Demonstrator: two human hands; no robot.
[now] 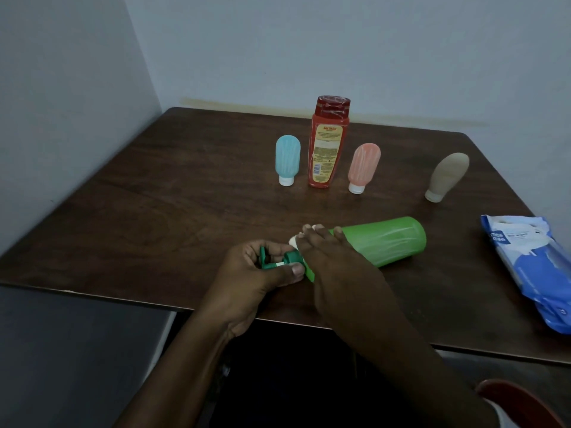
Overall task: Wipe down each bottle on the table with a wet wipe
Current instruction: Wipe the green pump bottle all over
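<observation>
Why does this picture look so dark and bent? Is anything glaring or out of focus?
Head view: the light is dim and bluish, with soft shadows and no strong glare; the wide lens bows the edges of the table and stretches the wet wipes pack at the right; small print on the red bottle is too soft to read, while the green pump bottle looks fairly sharp.

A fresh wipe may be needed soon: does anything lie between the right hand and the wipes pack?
Yes. The green bottle lies on its side under the right hand, its body pointing toward the wipes pack; beyond its base only table shows.
</observation>
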